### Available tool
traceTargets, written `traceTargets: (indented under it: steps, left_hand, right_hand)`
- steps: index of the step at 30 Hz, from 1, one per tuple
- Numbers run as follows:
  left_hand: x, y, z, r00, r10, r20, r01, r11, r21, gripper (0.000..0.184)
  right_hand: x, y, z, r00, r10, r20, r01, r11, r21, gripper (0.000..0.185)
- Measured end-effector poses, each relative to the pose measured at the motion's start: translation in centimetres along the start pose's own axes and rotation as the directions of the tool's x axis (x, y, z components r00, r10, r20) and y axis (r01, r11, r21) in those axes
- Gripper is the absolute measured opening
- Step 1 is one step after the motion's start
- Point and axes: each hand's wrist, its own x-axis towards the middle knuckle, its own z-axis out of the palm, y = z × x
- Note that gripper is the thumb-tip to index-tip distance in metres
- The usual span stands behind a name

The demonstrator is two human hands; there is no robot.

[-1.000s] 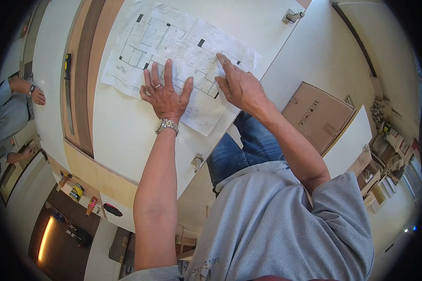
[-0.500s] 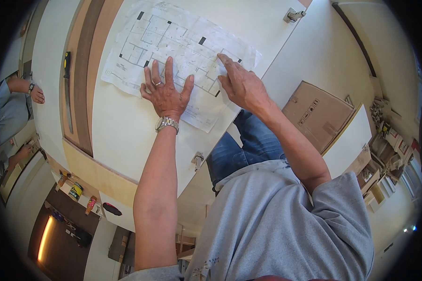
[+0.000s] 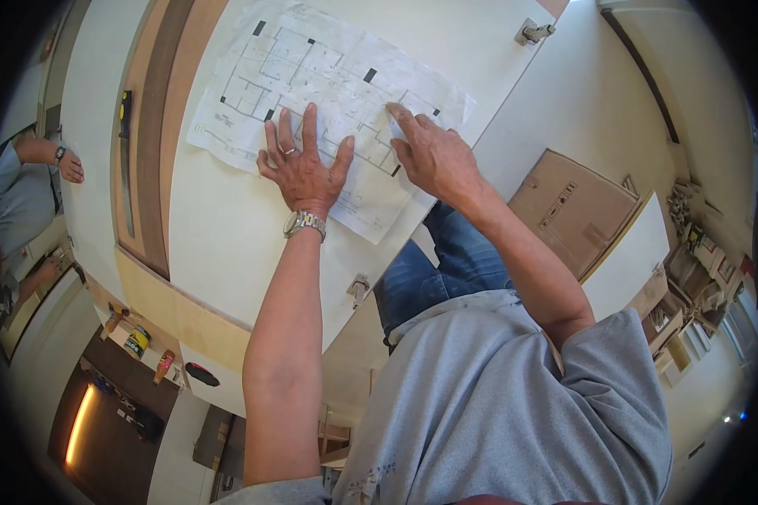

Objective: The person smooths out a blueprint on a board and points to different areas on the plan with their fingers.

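Note:
A creased paper floor plan [image 3: 337,71] lies on a white board [image 3: 227,210], its lower corner hanging near the board's edge. My left hand [image 3: 309,172] rests flat on the plan with fingers spread, a ring on one finger and a metal watch [image 3: 305,224] on the wrist. To its right, my right hand [image 3: 436,156] has its index finger stretched out, the tip on or just over the drawing. The thumb stands apart, and the other fingers are partly hidden. Neither hand holds anything.
Metal hinges [image 3: 359,289] are fixed along the board's near edge. A handsaw [image 3: 126,160] lies in a recess at left. A cardboard box [image 3: 573,210] stands at right. Another person's hand [image 3: 72,166] shows at far left. A can [image 3: 137,341] sits at lower left.
The view has shifted slightly. My right index fingertip has moved a little left and down across the plan. My left hand stays on the paper.

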Motion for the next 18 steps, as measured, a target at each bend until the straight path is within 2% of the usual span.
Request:
traceTargets:
  steps: [18]
  left_hand:
    - [0.1,0.0,0.1,1.0,0.003,-0.024,-0.004,1.0,-0.004,0.088]
  right_hand:
    - [2.0,-1.2,0.6,0.999,-0.048,0.017,0.048,0.999,-0.011,0.06]
